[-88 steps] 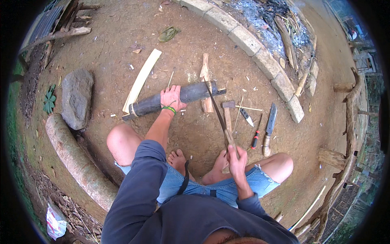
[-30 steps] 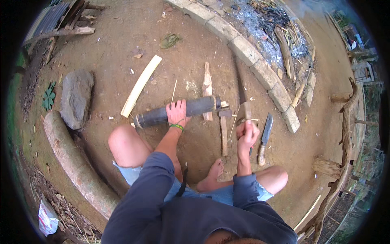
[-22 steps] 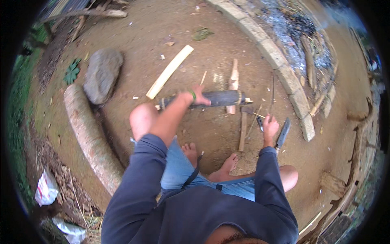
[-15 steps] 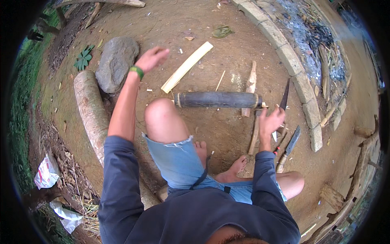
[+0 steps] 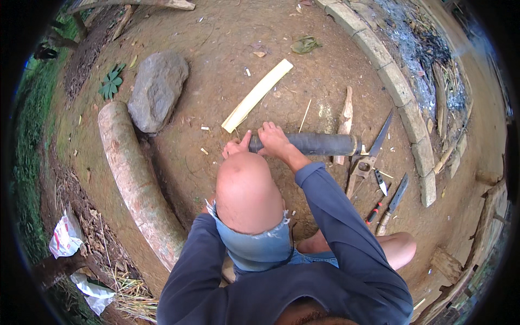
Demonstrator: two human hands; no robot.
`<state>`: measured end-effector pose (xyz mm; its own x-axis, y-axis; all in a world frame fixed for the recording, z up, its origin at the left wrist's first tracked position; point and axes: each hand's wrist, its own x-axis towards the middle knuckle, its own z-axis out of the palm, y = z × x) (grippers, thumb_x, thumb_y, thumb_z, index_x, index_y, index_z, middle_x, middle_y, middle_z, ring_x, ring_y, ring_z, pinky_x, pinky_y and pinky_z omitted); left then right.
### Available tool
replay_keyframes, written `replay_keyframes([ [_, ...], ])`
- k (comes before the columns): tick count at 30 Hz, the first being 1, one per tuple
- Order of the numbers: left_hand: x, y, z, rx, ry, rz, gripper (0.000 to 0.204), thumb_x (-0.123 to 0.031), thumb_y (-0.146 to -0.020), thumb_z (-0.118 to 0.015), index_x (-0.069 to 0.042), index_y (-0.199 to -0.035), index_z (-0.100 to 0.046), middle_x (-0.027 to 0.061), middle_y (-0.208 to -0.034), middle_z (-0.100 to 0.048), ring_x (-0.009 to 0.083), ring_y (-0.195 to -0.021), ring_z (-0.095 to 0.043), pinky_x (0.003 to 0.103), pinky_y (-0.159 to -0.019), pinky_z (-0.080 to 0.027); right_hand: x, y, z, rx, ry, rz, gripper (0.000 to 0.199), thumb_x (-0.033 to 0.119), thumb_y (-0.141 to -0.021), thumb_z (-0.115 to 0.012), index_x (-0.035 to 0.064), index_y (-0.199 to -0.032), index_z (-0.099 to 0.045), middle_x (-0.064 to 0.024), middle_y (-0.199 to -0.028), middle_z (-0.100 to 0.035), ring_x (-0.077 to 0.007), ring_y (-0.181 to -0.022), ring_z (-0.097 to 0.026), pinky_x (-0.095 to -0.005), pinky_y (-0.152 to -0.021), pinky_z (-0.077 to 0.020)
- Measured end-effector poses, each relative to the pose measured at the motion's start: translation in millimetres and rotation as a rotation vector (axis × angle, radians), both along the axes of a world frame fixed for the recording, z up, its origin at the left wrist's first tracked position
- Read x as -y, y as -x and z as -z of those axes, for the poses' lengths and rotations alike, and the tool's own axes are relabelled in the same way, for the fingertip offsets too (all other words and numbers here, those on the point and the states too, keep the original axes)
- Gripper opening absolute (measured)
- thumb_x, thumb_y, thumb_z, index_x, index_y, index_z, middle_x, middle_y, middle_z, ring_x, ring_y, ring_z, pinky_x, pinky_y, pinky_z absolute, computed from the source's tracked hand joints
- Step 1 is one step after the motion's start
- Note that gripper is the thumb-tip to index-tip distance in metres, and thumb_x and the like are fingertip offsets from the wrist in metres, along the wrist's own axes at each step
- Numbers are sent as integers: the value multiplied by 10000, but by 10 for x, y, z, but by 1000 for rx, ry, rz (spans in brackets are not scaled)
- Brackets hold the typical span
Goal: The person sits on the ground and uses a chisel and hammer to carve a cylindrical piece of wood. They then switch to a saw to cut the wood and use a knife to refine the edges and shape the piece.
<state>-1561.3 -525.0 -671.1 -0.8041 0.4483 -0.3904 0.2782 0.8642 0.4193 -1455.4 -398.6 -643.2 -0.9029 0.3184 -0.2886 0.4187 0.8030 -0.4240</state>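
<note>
Both my hands have come onto the near end of the dark bamboo tube (image 5: 317, 144): the right hand (image 5: 274, 142), which held the long blade a moment ago, now grips it; the left hand (image 5: 235, 147), back from the stone (image 5: 157, 89), closes beside it. The tube lies on bare ground, machete (image 5: 374, 151) touching its far end. Open dirt ahead; log (image 5: 138, 179) left, brick kerb (image 5: 403, 103) right.
</note>
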Motion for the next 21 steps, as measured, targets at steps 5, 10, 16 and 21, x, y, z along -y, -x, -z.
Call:
replay_keyframes([
  [5,31,42,289,-179,-57,-206,581,-643,-777,-631,-74,-739,-743,206,-753,-686,383,-738,-654,484,-733,-481,32,53,-165,-113,-32,21,673,312,-616,-847,-55,-1111,-577,-219,-1167,-558,-375,-1183,-514,-482,-954,-479],
  [10,33,-9,536,-301,-169,-201,628,-679,-769,-597,-71,-717,-741,189,-747,-693,373,-709,-651,494,-739,-446,-20,43,-106,-114,33,-55,620,296,-631,-812,-55,-1088,-582,-229,-1090,-617,-398,-1084,-588,-474,-917,-499],
  [16,-78,-65,427,-458,-178,-102,417,-485,-830,-665,-81,-797,-764,164,-796,-689,351,-769,-628,473,-768,-421,81,-54,-106,-212,95,119,553,465,-783,-656,-54,-973,-637,-275,-992,-670,-395,-976,-654,-462,-849,-522],
  [21,-213,-11,528,-225,-600,27,196,-240,-827,-713,-48,-848,-747,152,-822,-633,336,-823,-596,444,-774,-467,196,-125,-46,-230,129,328,479,419,-890,-529,-32,-820,-675,-248,-731,-672,-429,-709,-666,-505,-681,-539],
])
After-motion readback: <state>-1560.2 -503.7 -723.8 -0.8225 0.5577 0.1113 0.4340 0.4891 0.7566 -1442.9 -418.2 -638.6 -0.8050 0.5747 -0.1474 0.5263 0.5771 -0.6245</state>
